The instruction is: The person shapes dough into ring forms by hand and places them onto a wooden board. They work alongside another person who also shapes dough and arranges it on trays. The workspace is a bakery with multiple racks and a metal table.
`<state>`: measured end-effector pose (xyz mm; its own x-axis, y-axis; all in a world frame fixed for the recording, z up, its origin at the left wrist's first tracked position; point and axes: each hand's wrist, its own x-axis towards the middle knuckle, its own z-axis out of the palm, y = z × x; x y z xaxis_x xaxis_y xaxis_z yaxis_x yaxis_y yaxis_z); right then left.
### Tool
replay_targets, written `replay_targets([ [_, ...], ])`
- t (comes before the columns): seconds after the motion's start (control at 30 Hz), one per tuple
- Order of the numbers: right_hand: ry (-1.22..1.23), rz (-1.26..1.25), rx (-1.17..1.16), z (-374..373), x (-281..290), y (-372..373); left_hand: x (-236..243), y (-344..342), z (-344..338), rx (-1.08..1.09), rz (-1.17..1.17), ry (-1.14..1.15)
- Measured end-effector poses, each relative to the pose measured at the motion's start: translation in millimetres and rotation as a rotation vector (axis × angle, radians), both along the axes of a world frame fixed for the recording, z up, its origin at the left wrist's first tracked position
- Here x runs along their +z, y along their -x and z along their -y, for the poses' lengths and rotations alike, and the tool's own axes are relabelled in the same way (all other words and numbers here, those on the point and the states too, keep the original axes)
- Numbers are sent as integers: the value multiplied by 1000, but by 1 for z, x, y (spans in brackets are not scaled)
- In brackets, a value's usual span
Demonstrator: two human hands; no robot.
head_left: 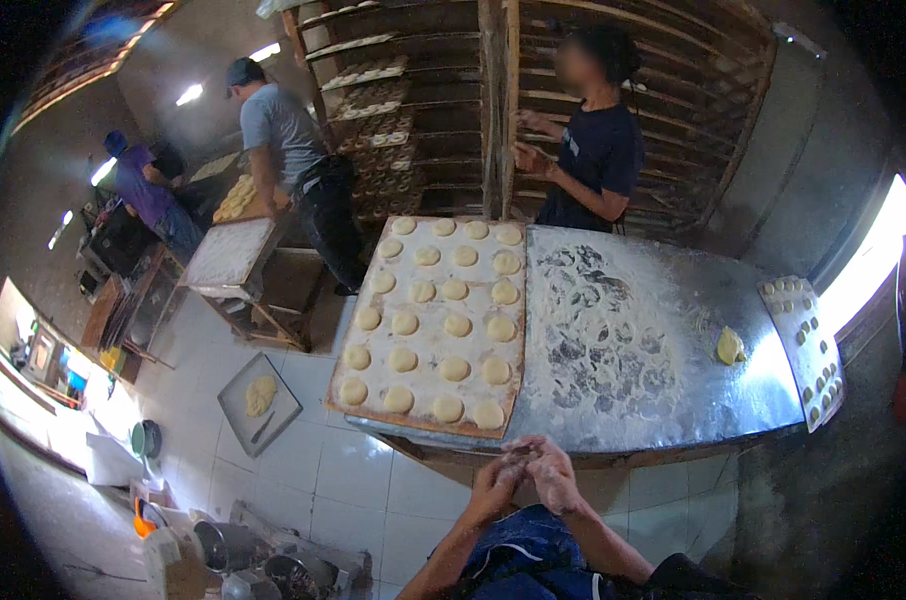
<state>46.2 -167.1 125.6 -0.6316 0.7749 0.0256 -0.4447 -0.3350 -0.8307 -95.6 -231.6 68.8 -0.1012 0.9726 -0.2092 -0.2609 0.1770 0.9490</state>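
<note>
The left hand [495, 487] and right hand [553, 475] are pressed together, fingers curled against each other, just below the floured metal table [673, 400]. A wooden board [358, 330] is laid lengthwise away from the person, and twenty dough rounds [455, 369] are counted in five rows of four.

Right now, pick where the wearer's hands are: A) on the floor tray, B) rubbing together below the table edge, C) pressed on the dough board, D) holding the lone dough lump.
B: the left hand and right hand meet below the table edge, touching nothing else.
</note>
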Motion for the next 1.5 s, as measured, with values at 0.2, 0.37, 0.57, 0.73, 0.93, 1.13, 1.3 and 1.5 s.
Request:
replay_targets([
  [0.2,54,17,-287,-87,-36,-31,11,115,-214,427,-1202,-214],
  [0.37,97,118,-374,-139,-52,-42,-27,154,-334,230,-1613,-11],
  [0.57,113,69,-451,-174,-63,-43,-32,121,-347,209,-1701,-61],
  [0.73,108,97,-377,-190,-60,-46,-26,78,-365,152,-1547,-147],
  [0.93,99,132,-506,-195,-66,-73,-24,211,-350,416,-1427,277],
  [1.13,163,222,-504,-195,-76,-87,-36,301,-339,171,-1406,-31],
  [1.3,120,222,-571,-191,-73,-70,-42,315,-346,197,-1283,4],
  [1.5,97,260,-534,-169,-62,-47,-9,339,-291,382,-1133,-110],
])
